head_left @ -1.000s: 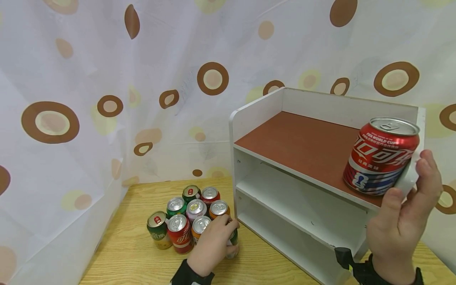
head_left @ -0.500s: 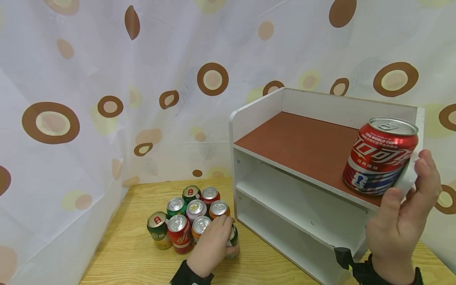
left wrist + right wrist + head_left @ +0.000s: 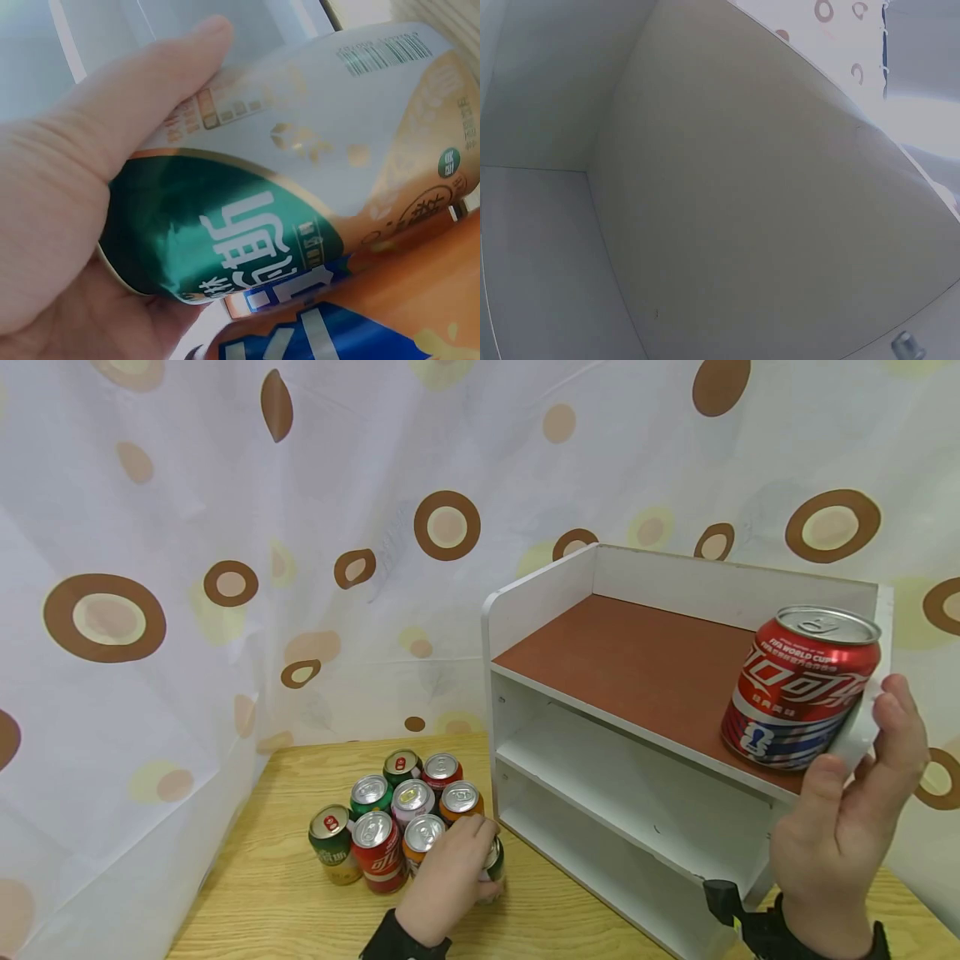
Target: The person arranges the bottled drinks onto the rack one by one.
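My left hand grips a green, white and gold drink can at the right front of a cluster of cans on the table. In the left wrist view, my thumb lies along one side of this can, and an orange can is right beside it. My right hand holds the front edge of the shelf unit's right side panel, thumb on the inner side and fingers on the outer. A red cola can stands upright on the top board, close to that hand. The right wrist view shows no hand.
Several upright cans, including a red can and a green-and-yellow can, stand packed on the wooden table. The white shelf unit has a brown top board and two lower levels. A patterned curtain hangs behind.
My left hand's fingers have shifted slightly, so more of the green can's top shows. The right hand and the red cola can look the same.
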### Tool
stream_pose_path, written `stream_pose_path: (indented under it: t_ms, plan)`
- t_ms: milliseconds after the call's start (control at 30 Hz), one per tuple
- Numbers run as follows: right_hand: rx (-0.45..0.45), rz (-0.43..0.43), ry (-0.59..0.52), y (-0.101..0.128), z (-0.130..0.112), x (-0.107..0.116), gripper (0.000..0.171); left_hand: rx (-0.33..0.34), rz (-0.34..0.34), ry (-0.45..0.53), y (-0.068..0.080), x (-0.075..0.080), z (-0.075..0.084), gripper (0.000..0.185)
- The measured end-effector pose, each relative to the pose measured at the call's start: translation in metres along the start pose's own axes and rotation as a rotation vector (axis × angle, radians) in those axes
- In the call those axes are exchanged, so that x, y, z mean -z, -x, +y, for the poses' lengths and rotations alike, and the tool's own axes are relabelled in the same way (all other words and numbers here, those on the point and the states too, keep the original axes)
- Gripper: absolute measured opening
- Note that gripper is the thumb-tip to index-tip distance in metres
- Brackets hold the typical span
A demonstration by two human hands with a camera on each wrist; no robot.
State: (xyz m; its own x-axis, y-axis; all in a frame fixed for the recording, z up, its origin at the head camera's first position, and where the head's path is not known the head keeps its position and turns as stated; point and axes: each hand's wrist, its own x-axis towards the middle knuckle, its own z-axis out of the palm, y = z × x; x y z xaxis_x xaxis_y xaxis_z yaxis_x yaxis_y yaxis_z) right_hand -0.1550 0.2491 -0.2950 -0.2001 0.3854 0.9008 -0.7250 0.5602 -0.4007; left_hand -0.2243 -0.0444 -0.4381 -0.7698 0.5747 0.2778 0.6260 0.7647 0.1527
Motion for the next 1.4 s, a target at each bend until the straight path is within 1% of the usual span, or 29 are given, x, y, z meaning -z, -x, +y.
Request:
stream_pose_path:
  t_ms: [167, 333, 600, 700, 900, 1200, 1300, 1400]
  plan:
    - [0.000, 0.000, -0.011, 0.0005, 0.0026, 0.0014, 0.035, -0.020, -0.006, -0.007, -0.0005, -0.0004, 0.0023, 0.066]
    - [0.004, 0.002, -0.013, 0.0016, 0.0057, 0.0039, 0.036, -0.013, -0.006, 0.001, -0.0005, -0.0016, 0.0034, 0.063]
    - [-0.006, 0.004, -0.006, -0.0009, -0.0008, 0.0011, 0.034, -0.009, -0.019, -0.006, -0.0003, -0.0040, 0.0034, 0.062]
    - [-0.002, -0.003, 0.009, -0.0009, -0.0007, 0.0016, 0.034, 0.002, -0.031, -0.006, -0.0003, -0.0038, 0.0037, 0.063]
    - [-0.002, -0.008, 0.026, -0.0004, 0.0011, 0.0027, 0.034, 0.022, -0.040, 0.053, 0.0002, -0.0034, 0.0035, 0.061]
    - [-0.009, -0.005, 0.025, -0.0002, 0.0017, 0.0035, 0.035, 0.018, -0.015, 0.110, 0.0015, -0.0062, 0.0022, 0.061]
    - [-0.010, 0.000, 0.014, -0.0003, 0.0011, 0.0029, 0.035, 0.027, -0.012, 0.119, 0.0019, -0.0062, 0.0021, 0.061]
    - [-0.008, 0.000, 0.007, -0.0002, 0.0011, 0.0026, 0.036, 0.027, -0.013, 0.102, 0.0019, -0.0061, 0.0024, 0.062]
